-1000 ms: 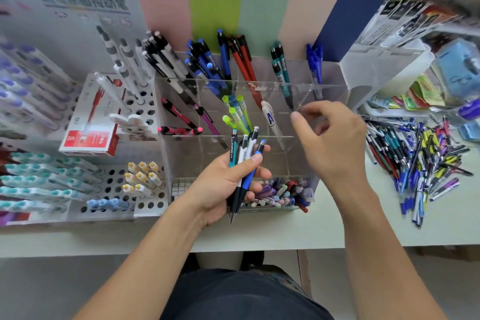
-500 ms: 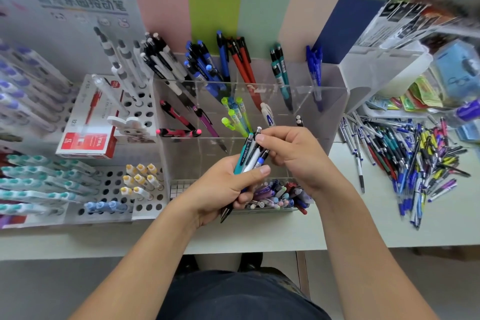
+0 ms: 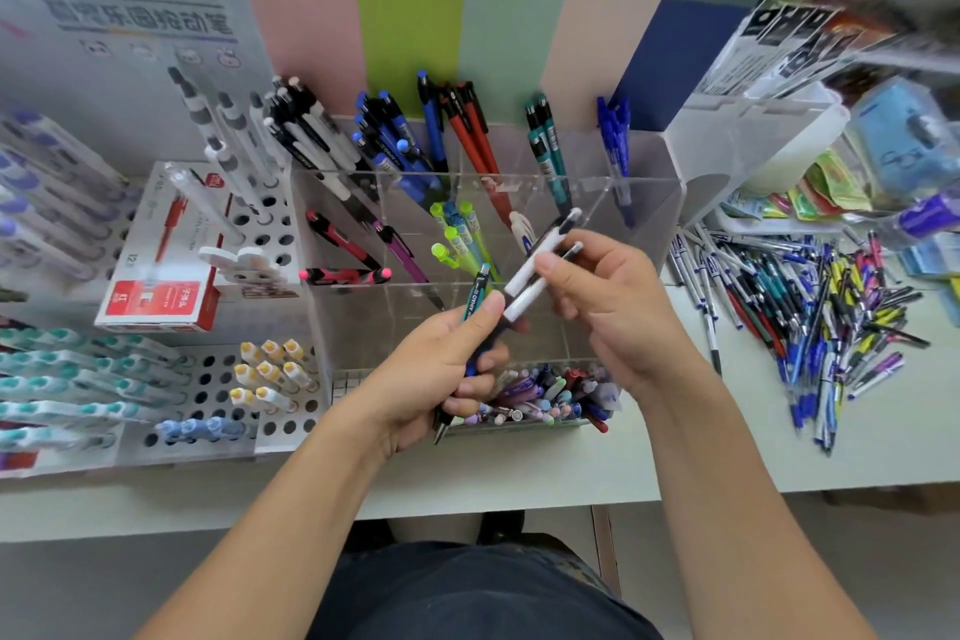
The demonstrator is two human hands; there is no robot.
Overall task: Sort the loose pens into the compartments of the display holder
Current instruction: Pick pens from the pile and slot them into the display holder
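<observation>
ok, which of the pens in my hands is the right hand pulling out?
The white pen: the right hand pinches it, while the teal pen sits in the left hand.

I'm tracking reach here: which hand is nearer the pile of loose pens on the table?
Right. The right hand is just left of the loose pen pile; the left hand is farther left, beyond it.

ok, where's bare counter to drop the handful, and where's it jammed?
Bare counter runs along the near edge, in front of the small bin of pens, and stretches right below the loose pen pile. The clear holder has an empty-looking front row. Crowded: the pile at right, peg racks at left.
</observation>
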